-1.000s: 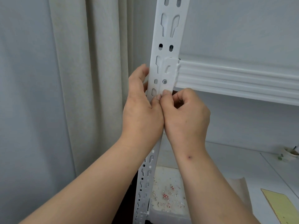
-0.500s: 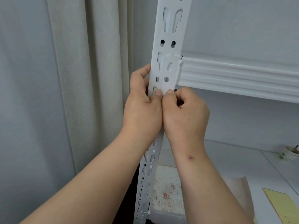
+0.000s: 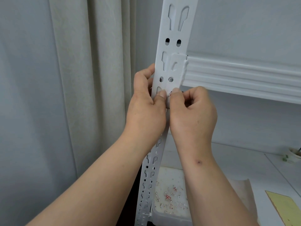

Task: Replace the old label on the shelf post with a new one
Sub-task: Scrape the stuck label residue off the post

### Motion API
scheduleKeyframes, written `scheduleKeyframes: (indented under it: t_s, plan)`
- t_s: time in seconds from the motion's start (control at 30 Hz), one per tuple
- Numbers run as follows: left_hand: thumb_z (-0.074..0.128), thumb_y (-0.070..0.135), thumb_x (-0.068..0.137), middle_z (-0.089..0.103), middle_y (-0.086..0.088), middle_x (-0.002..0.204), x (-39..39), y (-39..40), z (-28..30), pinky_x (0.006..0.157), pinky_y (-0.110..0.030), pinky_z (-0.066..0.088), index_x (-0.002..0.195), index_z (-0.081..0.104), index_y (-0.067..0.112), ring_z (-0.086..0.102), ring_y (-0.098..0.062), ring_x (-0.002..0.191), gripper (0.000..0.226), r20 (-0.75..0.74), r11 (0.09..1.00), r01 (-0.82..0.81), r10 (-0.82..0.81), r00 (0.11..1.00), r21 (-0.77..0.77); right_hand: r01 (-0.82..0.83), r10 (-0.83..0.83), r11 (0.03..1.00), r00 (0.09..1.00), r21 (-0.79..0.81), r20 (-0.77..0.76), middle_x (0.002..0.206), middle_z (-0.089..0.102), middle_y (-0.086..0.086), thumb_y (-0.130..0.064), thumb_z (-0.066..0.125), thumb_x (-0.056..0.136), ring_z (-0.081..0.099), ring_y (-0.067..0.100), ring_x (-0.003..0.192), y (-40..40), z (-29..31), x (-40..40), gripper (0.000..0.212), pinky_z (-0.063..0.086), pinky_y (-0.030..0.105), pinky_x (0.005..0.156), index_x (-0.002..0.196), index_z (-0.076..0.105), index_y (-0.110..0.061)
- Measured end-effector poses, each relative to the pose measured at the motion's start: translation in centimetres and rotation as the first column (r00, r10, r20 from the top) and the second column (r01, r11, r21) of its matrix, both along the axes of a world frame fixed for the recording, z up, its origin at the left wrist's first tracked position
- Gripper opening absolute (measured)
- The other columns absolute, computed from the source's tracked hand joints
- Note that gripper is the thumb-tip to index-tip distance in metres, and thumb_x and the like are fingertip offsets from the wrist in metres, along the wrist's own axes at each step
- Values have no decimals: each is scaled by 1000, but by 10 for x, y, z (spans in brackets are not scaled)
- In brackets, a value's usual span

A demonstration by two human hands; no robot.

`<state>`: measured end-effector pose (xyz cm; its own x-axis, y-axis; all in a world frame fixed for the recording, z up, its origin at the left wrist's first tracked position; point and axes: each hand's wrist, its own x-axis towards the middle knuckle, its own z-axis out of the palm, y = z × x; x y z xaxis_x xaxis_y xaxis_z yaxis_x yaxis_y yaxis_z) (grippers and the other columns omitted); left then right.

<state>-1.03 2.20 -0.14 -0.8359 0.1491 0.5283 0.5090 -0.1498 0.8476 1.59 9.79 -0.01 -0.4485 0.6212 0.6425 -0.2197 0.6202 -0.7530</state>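
Observation:
A white slotted metal shelf post (image 3: 175, 46) runs from the top of the head view down to the bottom. My left hand (image 3: 145, 108) grips its left edge, thumb pressed on the front face. My right hand (image 3: 192, 111) is curled against the post just below the shelf beam (image 3: 241, 79), its thumb tip beside my left thumb. Between the two thumbs a tiny scrap of label (image 3: 169, 94) with red marks shows on the post. The rest of the label is hidden by my fingers.
A pale curtain (image 3: 91, 79) hangs left of the post. Below, a white tray (image 3: 171, 207) holds several small red and white paper scraps. On the lower shelf board lie a yellow sheet (image 3: 286, 207) and a small white cup (image 3: 294, 154).
Both hands have crept slightly up the post. The thumbs have parted a little, exposing a small red-marked label scrap between them.

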Motion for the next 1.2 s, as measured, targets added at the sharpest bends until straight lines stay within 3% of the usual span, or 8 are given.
scheduleKeyframes:
  t_s: [0.2,0.63,1.07,1.2]
  plan:
    - [47,6,98,64,13,127,-3,2,-3,97,-43,53,126,37,47,67,-11,108,50,-4,1000,1,-1,1000,12,-7,5,999,999,-50,-32,58,51,-10,-29,59,87,48,5,57,-5,-4,-3,28,35,12,54,63,46,-23]
    - [47,7,99,64,14,125,-3,2,-2,96,-43,54,122,36,50,68,-9,106,50,0,1000,13,-13,1000,13,-11,10,999,1000,-50,-19,58,47,-5,-25,56,78,41,12,54,-6,-10,-3,26,29,17,49,58,42,-18]
    - [45,8,99,60,15,132,-5,2,-5,100,-43,52,127,33,48,64,-8,113,50,-33,1000,19,-19,999,4,-42,36,985,999,-166,-40,65,57,-10,-34,63,83,53,4,61,-7,-2,-2,21,38,11,56,70,51,-23]
    - [46,7,99,61,16,130,-5,1,-5,99,-41,52,128,34,46,64,-6,112,50,-35,1000,27,-26,999,7,-50,36,978,997,-203,-70,76,65,-12,-31,65,82,61,1,70,-9,-2,-2,13,43,10,62,80,53,-28]
